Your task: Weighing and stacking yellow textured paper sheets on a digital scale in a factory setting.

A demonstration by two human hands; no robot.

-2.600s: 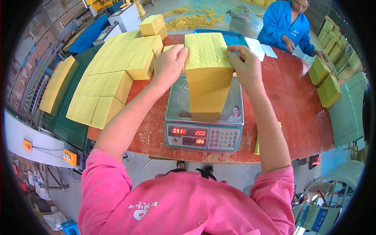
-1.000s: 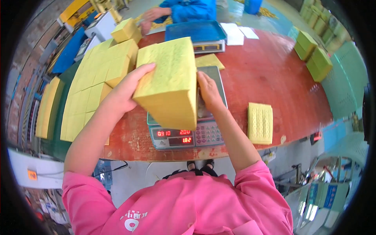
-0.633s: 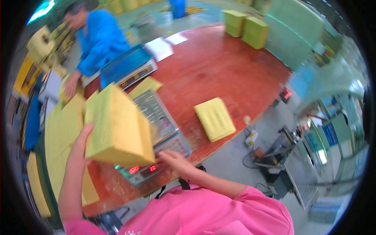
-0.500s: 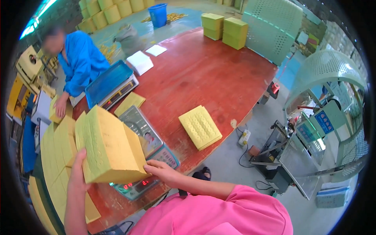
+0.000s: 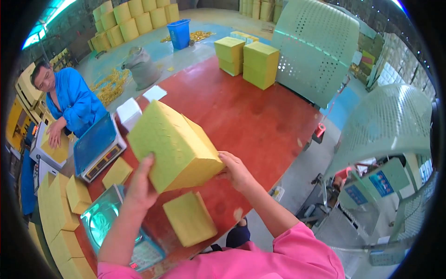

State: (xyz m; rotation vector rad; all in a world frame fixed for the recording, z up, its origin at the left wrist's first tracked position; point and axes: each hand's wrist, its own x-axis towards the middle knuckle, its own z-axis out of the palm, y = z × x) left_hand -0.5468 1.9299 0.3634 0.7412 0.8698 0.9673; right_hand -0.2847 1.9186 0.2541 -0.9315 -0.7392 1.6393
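I hold a thick block of stacked yellow sheets [image 5: 174,144] in the air between both hands, tilted above the red table [image 5: 246,111]. My left hand [image 5: 141,183] grips its near left edge, and my right hand [image 5: 234,169] presses its right end. Below the block, a thinner yellow stack [image 5: 189,218] lies flat on the table. My weighing scale [image 5: 109,223], with a shiny empty pan, sits at the lower left under my left forearm.
A person in a blue coat [image 5: 74,100] works at the far left beside a second scale with a blue pan [image 5: 95,144]. Yellow stacks [image 5: 58,218] line the left edge. Two yellow blocks [image 5: 248,60] stand at the table's far end. Green perforated machine covers [image 5: 320,46] stand to the right.
I lifted the yellow block off my scale and swung it to the right, over the table. My view turned right with it. The scale pan is now empty.
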